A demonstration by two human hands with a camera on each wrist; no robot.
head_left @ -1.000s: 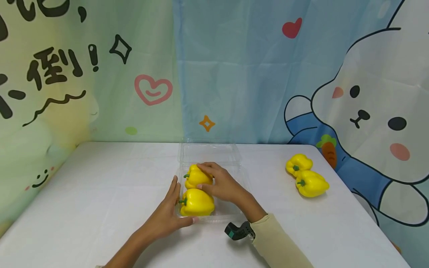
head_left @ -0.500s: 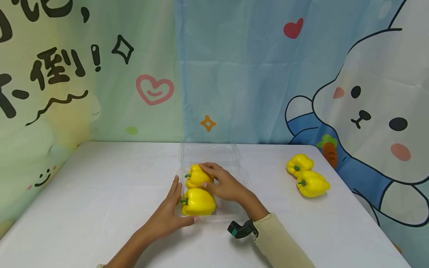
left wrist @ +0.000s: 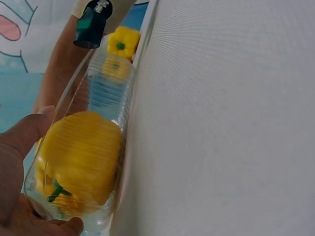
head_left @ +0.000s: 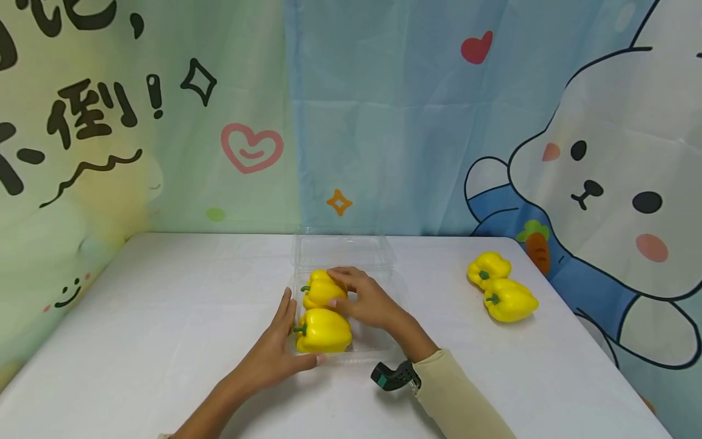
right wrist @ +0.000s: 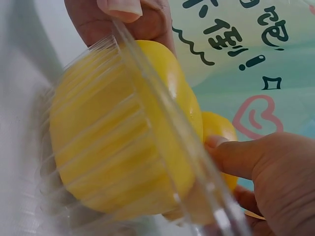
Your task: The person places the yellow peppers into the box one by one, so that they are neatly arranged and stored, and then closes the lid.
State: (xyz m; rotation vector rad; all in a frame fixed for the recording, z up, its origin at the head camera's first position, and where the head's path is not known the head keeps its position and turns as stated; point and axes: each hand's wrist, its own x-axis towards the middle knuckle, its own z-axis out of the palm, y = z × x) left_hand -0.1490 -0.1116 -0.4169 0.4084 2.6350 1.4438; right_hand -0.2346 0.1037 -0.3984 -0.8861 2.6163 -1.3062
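A clear plastic container [head_left: 378,341] lies on the table, its lid [head_left: 342,251] hinged back behind it. Two yellow bell peppers sit along its left side: a near pepper [head_left: 325,332] and a far pepper [head_left: 318,291], green stems facing left. My left hand [head_left: 276,350] holds the container's near-left corner, thumb at the front rim [left wrist: 30,169] and fingers along the left wall. My right hand [head_left: 370,299] grips the far pepper from the right, thumb on its near side. Seen from the right wrist, the near pepper [right wrist: 113,132] shows through the ribbed wall and partly hides the far one.
Two more yellow bell peppers, a back one [head_left: 489,269] and a front one [head_left: 510,300], lie touching at the table's right. A black device [head_left: 395,376] sits at the right wrist. Behind the white table [head_left: 164,317] hangs a printed curtain [head_left: 384,134].
The right thumb has shifted slightly right on the far pepper, which stays in the container. The left hand holds its place on the corner. Otherwise the view barely sways.
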